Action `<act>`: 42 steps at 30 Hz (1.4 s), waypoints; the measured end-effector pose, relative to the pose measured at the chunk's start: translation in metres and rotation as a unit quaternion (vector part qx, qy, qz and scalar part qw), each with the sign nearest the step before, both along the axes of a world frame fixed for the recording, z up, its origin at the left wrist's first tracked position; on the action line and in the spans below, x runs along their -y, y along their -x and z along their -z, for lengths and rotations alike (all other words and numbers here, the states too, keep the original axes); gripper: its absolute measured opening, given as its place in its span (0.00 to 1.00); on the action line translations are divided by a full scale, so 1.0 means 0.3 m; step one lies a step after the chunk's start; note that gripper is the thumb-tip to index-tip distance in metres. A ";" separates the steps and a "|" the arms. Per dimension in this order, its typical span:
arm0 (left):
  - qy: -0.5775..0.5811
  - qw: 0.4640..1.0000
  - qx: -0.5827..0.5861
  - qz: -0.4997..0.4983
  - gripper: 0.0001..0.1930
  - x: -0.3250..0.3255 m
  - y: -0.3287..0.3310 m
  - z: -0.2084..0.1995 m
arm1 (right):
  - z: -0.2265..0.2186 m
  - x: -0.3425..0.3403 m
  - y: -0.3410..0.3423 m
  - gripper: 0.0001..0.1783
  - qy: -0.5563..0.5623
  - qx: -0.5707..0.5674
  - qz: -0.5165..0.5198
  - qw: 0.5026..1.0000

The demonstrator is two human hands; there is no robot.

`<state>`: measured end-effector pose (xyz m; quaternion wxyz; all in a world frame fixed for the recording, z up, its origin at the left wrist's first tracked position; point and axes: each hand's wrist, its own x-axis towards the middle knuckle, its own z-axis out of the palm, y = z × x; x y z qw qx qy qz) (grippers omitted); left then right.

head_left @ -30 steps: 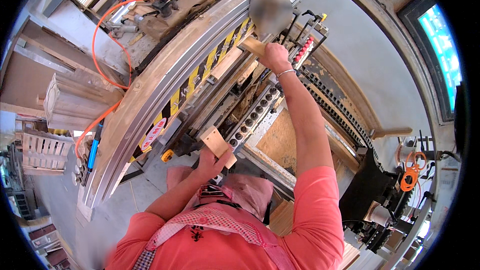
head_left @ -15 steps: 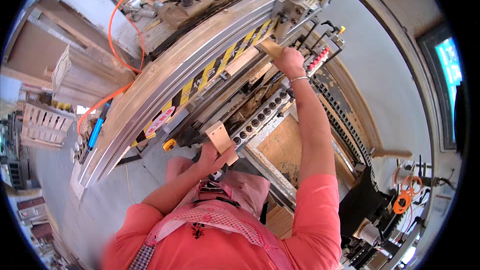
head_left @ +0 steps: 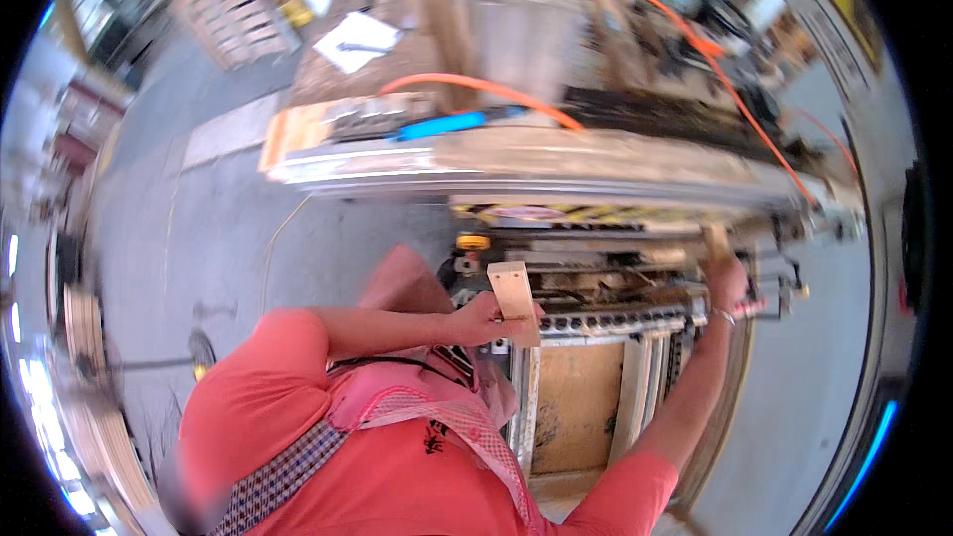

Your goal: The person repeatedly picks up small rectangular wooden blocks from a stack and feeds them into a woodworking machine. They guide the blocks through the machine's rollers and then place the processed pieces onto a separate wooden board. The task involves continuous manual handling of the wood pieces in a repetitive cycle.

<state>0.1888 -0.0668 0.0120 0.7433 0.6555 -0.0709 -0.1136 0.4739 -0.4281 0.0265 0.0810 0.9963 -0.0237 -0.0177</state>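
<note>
Paper (head_left: pixel 357 42) up on the bench, then the left hand (head_left: pixel 473 322) clamped round a drilled wooden block (head_left: pixel 512 290), right by a rail of dark round fittings (head_left: pixel 620 322). Further over, another wood piece (head_left: pixel 715 241), kinda blurry, gripped in the right hand (head_left: pixel 728 283).

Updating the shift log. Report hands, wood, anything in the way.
Left fingers gripping holed wooden block. Right fingers on second wooden piece, picture blurred there. Orange hose beyond, apart from both.
</note>
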 end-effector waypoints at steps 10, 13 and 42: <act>-0.086 0.887 -0.206 -0.404 0.14 -0.639 0.386 0.046 | -0.020 -0.045 0.117 0.24 -0.075 0.193 -0.098 0.973; -0.118 0.847 -0.149 -0.497 0.16 -0.966 0.457 0.060 | -0.059 -0.192 0.291 0.19 -0.160 0.117 -0.130 0.971; -0.387 0.806 -0.203 -0.400 0.27 -2.437 0.280 0.804 | -0.796 -2.190 1.099 0.19 -0.222 -0.100 -0.557 0.794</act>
